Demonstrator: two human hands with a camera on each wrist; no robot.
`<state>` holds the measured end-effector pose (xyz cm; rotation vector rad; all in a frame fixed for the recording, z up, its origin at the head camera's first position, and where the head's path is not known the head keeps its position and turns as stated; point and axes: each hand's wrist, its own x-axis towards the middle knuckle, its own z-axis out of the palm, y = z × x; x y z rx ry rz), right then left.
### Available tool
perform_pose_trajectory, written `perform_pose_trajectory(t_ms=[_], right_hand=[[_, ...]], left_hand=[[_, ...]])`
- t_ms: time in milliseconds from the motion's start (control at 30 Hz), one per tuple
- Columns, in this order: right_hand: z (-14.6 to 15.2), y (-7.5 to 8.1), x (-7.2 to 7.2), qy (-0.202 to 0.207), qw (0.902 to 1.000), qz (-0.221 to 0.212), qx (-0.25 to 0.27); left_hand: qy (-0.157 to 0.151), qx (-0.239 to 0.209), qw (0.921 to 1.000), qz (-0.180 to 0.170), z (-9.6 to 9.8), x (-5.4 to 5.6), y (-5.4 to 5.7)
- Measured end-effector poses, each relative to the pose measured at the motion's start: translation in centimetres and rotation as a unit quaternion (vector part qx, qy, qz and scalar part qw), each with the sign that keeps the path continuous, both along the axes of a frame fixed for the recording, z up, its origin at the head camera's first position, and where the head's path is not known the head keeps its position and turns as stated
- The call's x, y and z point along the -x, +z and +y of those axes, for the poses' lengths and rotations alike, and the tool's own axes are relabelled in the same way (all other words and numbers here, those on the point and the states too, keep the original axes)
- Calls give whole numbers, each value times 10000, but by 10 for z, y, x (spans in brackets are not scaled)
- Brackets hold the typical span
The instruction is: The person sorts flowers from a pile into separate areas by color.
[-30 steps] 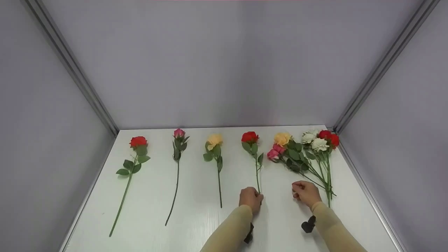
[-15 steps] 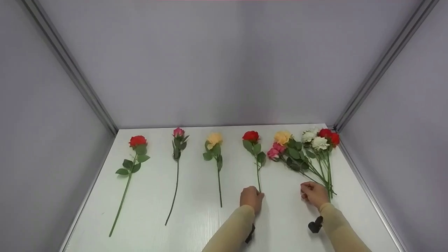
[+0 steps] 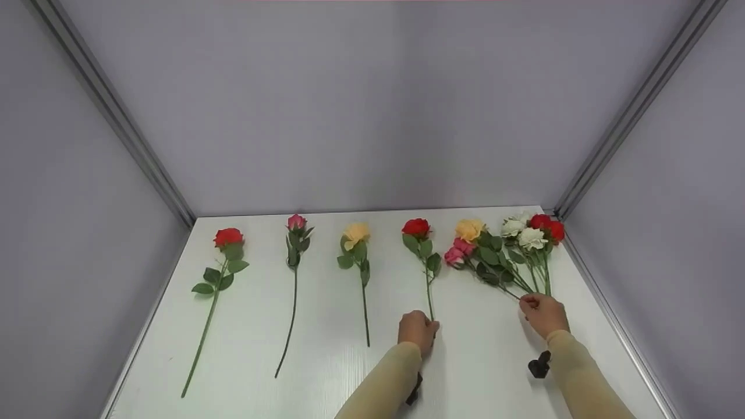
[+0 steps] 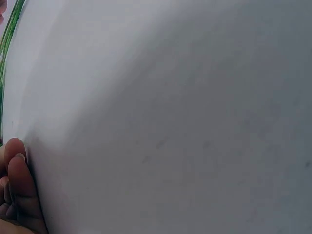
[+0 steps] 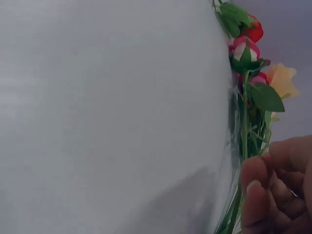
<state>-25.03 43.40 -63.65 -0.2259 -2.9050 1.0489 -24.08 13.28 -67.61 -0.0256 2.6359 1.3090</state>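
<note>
My left hand (image 3: 417, 331) pinches the lower stem of a single red rose (image 3: 417, 227) lying on the white table. In the left wrist view only curled fingertips (image 4: 20, 170) show at the lower left. At the right lies a bunch of artificial roses (image 3: 465, 230) in yellow, pink, white and red, stems converging toward the front. My right hand (image 3: 545, 314) is at those gathered stems, fingers curled, covering their lower part. The right wrist view shows its thumb and finger (image 5: 256, 195) against green stems (image 5: 234, 209); whether they grip them is unclear.
Left of my hands, single flowers lie spaced in a row: a red rose (image 3: 228, 236), a pink rose (image 3: 297, 222) and a yellow rose (image 3: 356, 234). Grey panels (image 3: 372, 105) wall the white table (image 3: 244, 361) at the back and both sides.
My right hand has moved right, from beside the bunch onto its stems. My left hand stays at the red rose's stem, which has shifted very slightly.
</note>
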Motion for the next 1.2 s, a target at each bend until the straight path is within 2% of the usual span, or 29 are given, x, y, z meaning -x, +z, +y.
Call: perform_pose_trajectory(t_ms=[133, 300, 533, 833, 1067, 1200], right_hand=[[11, 0, 1, 285, 9929, 530, -1030], [17, -2, 5, 591, 9849, 594, -1512], [17, -9, 5, 615, 9831, 195, -1714], [18, -13, 2, 520, 9841, 327, -1664], [19, -12, 1, 488, 9861, 219, -1570], [19, -12, 2, 500, 9855, 324, -1591]], left_hand=[[-19, -18, 10000, -34, 0, 0, 1], [19, -123, 9999, -118, 0, 0, 2], [59, -330, 9992, -211, -1, -1, 2], [98, -400, 9988, -253, -1, -1, -3], [89, -438, 9990, -47, 1, -1, -5], [105, -540, 9984, -97, 0, -2, -5]])
